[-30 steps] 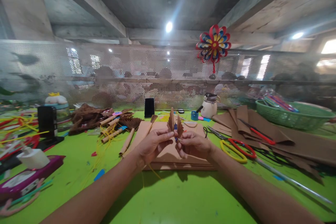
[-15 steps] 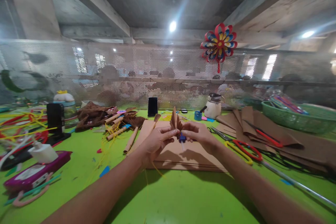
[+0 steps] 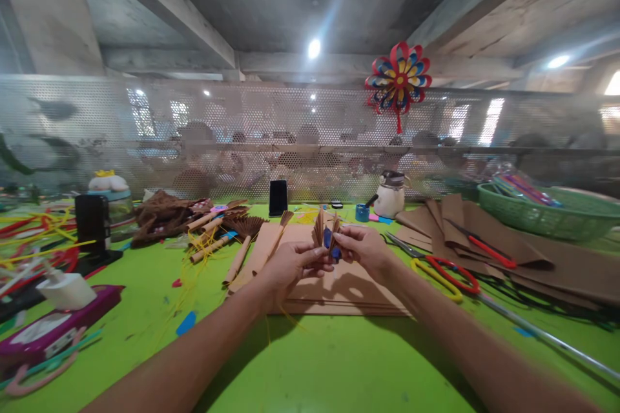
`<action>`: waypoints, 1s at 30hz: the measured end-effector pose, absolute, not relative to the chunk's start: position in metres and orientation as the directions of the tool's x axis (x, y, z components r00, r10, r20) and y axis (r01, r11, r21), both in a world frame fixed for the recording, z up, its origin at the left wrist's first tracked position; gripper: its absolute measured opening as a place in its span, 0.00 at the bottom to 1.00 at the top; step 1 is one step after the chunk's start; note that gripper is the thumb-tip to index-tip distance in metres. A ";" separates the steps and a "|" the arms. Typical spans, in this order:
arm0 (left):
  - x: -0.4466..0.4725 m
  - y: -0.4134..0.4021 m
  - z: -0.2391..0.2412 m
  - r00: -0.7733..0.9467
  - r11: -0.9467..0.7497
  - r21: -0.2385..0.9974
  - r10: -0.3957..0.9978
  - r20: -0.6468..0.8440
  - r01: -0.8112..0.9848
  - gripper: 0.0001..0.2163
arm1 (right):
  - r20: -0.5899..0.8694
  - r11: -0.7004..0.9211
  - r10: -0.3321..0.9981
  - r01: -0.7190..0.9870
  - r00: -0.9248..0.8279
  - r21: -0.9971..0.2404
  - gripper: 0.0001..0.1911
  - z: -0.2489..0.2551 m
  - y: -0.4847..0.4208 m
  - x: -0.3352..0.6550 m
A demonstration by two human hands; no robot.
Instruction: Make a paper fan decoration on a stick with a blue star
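no text, label, brand, number or sign could be read anywhere. small dark marks on the purple power strip at the left were too blurred to make out as letters or figures, and so was the face of the small pink-purple disc by the brown paper pieces. the clear packet in the green basket showed only coloured streaks.

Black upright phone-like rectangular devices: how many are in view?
2: the centre device, before the perforated metal screen; the left device, behind the white plastic adapter. More may be hidden.
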State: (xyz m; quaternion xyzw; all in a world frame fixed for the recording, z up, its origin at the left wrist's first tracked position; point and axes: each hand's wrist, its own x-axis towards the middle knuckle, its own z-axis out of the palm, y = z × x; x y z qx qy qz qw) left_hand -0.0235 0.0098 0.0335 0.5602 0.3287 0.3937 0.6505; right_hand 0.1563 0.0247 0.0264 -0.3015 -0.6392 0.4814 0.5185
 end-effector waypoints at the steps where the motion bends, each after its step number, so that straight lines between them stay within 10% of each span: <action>1: -0.023 0.010 0.032 0.482 0.062 0.988 0.876 0.013 -0.140 0.12 | 0.376 0.359 0.882 -0.111 -0.284 -0.927 0.16 0.026 0.025 0.156; 30: -0.022 0.015 0.018 0.573 0.044 0.989 0.818 0.045 -0.140 0.14 | 0.299 0.263 0.920 -0.168 -0.253 -0.950 0.16 0.017 0.027 0.150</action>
